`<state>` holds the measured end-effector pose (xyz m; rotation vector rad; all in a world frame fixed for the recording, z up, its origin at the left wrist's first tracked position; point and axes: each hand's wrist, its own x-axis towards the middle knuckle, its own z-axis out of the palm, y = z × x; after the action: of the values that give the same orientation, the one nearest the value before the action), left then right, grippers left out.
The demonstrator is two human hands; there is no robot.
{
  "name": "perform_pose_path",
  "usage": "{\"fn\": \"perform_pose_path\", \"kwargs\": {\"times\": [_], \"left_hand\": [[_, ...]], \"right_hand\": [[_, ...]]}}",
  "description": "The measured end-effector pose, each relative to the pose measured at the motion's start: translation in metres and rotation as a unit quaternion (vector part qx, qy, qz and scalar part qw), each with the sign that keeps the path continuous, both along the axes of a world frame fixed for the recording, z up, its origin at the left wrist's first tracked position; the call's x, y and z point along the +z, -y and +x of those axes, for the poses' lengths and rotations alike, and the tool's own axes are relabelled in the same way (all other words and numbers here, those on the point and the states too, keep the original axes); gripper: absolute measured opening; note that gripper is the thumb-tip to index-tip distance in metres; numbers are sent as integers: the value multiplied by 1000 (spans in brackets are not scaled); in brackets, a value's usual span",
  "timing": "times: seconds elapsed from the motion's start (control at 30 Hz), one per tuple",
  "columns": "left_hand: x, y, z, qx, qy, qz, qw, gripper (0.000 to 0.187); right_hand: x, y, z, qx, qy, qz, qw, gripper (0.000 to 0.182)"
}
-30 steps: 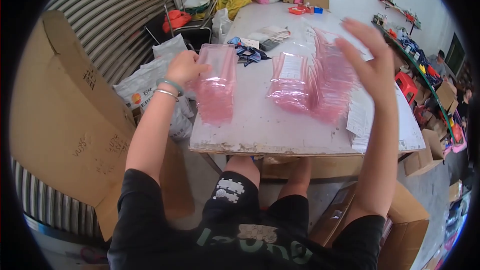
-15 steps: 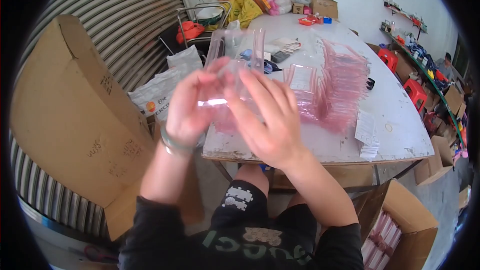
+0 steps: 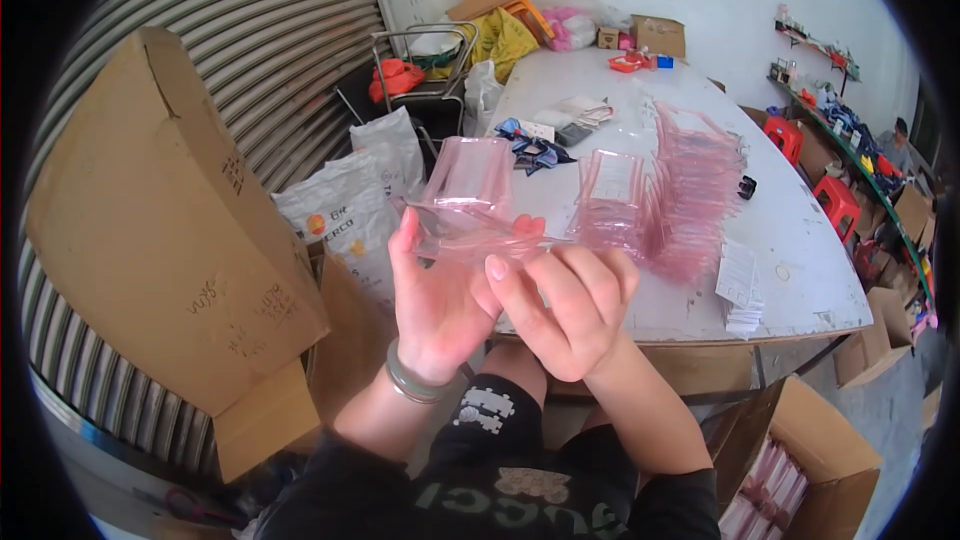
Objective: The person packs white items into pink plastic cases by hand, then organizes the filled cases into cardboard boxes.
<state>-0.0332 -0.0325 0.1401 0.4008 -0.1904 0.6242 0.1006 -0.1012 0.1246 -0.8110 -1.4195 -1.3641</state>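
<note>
A clear, pinkish plastic pouch [image 3: 480, 232] is held up nearly edge-on above the table's front edge. My left hand [image 3: 440, 305] supports it from below with the palm up, its fingers partly behind the plastic. At the pouch's right end, my right hand [image 3: 575, 310] pinches the near edge between thumb and curled fingers. Behind the hands, a pile of similar clear pouches [image 3: 470, 170] lies on the table's left side. Farther right stand a shorter group of pouches [image 3: 612, 180] and a long overlapping row of pink-edged pouches [image 3: 695, 185].
White printed cards [image 3: 738, 285] are stacked near the front edge of the white table [image 3: 660, 312]. Dark blue cloth items [image 3: 535, 148] lie mid-table. A tall cardboard box [image 3: 150, 230] stands left; an open carton [image 3: 825, 430] with pink packs sits lower right. Another person [image 3: 897, 145] is far right.
Both hands have come down and nearer to my body. The plastic they hold has tilted to almost edge-on, and the pouch pile behind now shows more clearly.
</note>
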Motion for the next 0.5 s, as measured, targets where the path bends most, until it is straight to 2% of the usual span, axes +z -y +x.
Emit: {"fn": "perform_pose_path", "kwargs": {"times": [0.1,0.2,0.3,0.4,0.5], "left_hand": [[-2,3,4,9,11,-13,1000,82],[-2,4,6,25,18,-11,999,82],[-5,7,7,65,10,46,997,81],[-13,8,8,140,-25,109,984,77],[-16,15,10,215,-45,154,963,72]], "right_hand": [[5,5,-2,11,27,-13,999,26],[5,3,-6,80,13,-40,996,24],[-1,1,-17,162,-77,-89,980,26],[9,27,-21,155,-115,-231,954,40],[4,31,-18,217,-139,-336,906,57]]}}
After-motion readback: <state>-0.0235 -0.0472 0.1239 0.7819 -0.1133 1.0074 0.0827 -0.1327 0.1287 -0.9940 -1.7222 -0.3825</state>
